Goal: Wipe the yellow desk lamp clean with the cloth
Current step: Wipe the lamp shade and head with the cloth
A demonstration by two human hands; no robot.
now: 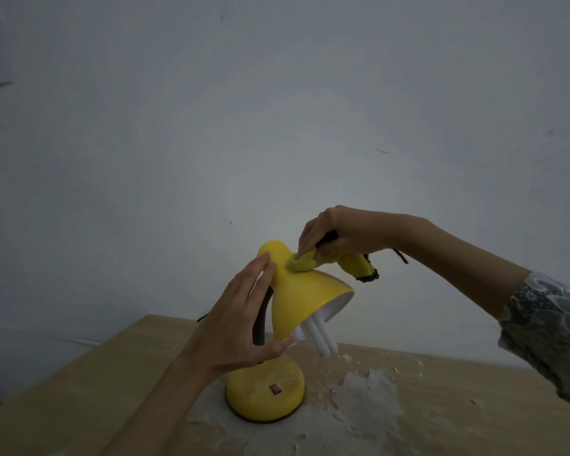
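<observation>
Right hand (339,235), centre right of frame: grip curled round a bunched yellow cloth (305,261), fingers pinching the wad and pressing it onto the top of the lamp shade (305,297). Loose tail of the cloth, with dark edging, hanging out below the palm toward the right; a dark thread trailing beside the wrist. Patterned sleeve (550,330) on the right forearm, at the right edge of frame.

Left hand (241,324), lower centre: grip spread, fingers straight and close together, fingertips resting against the left side of the shade near its rounded cap, thumb touching the lower rim; nothing clasped.

Yellow desk lamp (277,255), centre of frame, upright on the tabletop (89,390): shade tilted, opening down and to the right, white inner lining visible; white tubular bulb (321,337) projecting from the opening. Dark flexible neck (260,324) partly hidden behind the left hand. Round yellow base (265,394) below, bearing a small red switch (274,389), dark rim at its underside.

Light wooden tabletop across the bottom of frame, with a pale, flaky patch (369,390) around and to the right of the base. Plain grey wall (277,110) filling the upper frame, with a few small marks.
</observation>
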